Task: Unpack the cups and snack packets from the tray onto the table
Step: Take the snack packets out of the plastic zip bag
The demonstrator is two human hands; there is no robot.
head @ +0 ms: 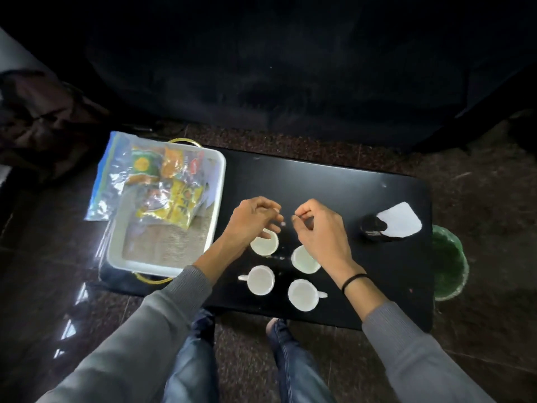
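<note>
Several white cups stand on the black table [334, 181]: one under my left hand [265, 244], one under my right wrist [303, 260], and two nearer me [260, 280] [303, 295]. At the table's left end, the white tray [216, 205] holds a clear zip bag of snack packets [165, 184] that hangs over its far left rim. My left hand [254, 221] and my right hand [319, 231] hover close together above the far cups, fingertips pinched. Tiny white specks show at the fingertips, too small to identify.
A dark jar [373, 229] with a white paper [402, 219] over it stands at the table's right. A green bin [449, 266] sits on the floor past the right edge. A black sofa lies behind the table. My jeans-clad knees are at the front edge.
</note>
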